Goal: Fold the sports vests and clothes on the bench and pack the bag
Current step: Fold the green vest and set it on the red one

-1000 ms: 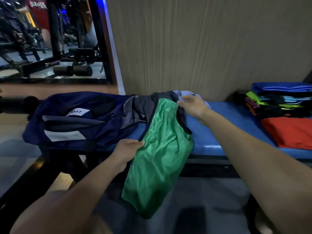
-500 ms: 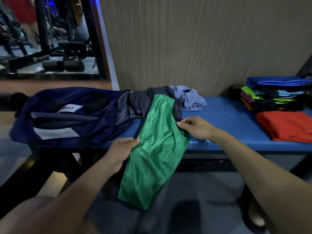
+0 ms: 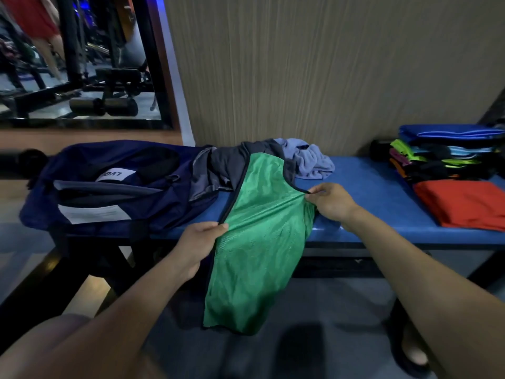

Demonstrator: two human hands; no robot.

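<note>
The green vest (image 3: 262, 236) lay stretched between both hands, its upper part on the blue worktop (image 3: 369, 203) and its lower part hanging over the front edge toward the floor. The left hand (image 3: 198, 246) gripped the vest's dark-trimmed left edge, fingers curled round the cloth. The right hand (image 3: 330, 201) pinched the dark trim at the vest's right edge, just above the worktop. Beyond the left hand, the navy bag (image 3: 114, 187) sat on the worktop, with a grey garment (image 3: 221, 170) draped from its side and partly under the vest's top. Beyond the right hand lay a crumpled pale blue cloth (image 3: 311, 160). Well off to the right of the right hand stood a stack of folded vests (image 3: 442, 157), with a folded red garment (image 3: 461, 203) just in front of it.
</note>
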